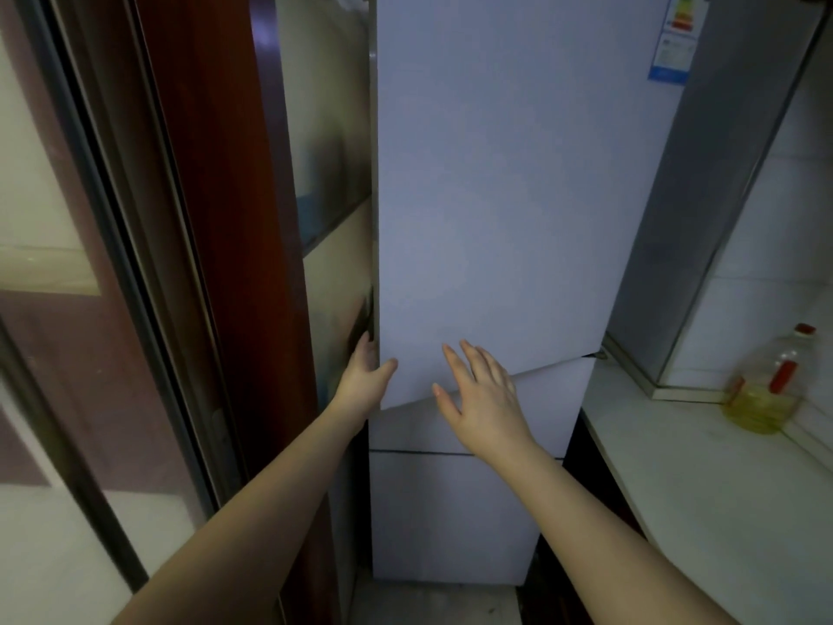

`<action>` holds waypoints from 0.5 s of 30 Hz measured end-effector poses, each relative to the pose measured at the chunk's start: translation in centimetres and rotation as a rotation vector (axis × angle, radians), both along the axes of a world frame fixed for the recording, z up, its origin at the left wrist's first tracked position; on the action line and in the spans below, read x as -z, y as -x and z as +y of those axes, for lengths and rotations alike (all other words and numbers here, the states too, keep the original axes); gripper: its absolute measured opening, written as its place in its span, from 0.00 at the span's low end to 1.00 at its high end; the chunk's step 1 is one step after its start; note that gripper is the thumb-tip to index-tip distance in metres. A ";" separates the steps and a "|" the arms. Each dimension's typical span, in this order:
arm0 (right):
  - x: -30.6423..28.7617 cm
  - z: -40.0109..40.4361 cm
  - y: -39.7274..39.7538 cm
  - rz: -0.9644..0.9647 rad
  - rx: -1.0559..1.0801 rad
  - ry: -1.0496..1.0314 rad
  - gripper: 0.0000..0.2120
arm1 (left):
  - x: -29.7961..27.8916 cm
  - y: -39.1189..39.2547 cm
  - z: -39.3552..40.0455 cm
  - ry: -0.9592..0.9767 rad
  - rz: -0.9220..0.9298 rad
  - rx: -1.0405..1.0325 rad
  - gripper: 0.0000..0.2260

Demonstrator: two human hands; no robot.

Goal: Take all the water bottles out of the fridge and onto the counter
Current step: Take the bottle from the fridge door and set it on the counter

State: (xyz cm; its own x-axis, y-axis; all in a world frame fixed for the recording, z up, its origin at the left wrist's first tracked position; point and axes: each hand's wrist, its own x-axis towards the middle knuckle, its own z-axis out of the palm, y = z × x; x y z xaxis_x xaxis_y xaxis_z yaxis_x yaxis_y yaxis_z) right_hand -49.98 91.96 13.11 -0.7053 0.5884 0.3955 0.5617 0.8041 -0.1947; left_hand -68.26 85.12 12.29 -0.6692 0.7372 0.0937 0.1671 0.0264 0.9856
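Fridge (487,173): tall white unit seen from above; its upper door (478,227) is swung slightly ajar, the lower edge standing off the middle door (532,408) below it.
Left hand (364,378): at the left edge of the upper door near its bottom corner; thumb lies on the door face, fingers reach round behind the edge, so the grip is clamped on the door edge.
Right hand (484,396): fingers straight and spread apart, holding nothing; it is in front of the seam between upper and middle doors; contact with the door cannot be told.
Water bottles: none visible; the fridge interior is hidden behind the doors.
Worktop (703,480): pale surface to the right of the fridge.
Oil bottle (768,390): clear plastic, red cap, yellow liquid in the lower part; stands at the back of the worktop by the tiled wall (784,245).
Energy label (678,36): stuck at the door's upper right.
Door frame (216,218): dark red-brown wood left of the fridge, with glass panels.
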 end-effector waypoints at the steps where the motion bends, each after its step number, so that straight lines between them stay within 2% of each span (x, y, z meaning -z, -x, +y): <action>1: -0.1 -0.2 0.0 0.000 0.000 0.009 0.38 | -0.1 0.1 0.1 0.007 -0.012 -0.008 0.35; 7: -0.6 -1.4 -0.8 -0.002 0.021 0.006 0.37 | -1.6 0.2 1.0 0.019 -0.101 0.060 0.27; 12: -1.0 -2.3 -1.1 0.006 0.024 0.023 0.31 | -2.2 1.1 0.6 0.054 -0.202 0.068 0.32; 15: -1.2 -3.1 -1.2 0.009 0.008 0.015 0.29 | -2.4 0.9 -0.2 0.091 -0.194 0.078 0.32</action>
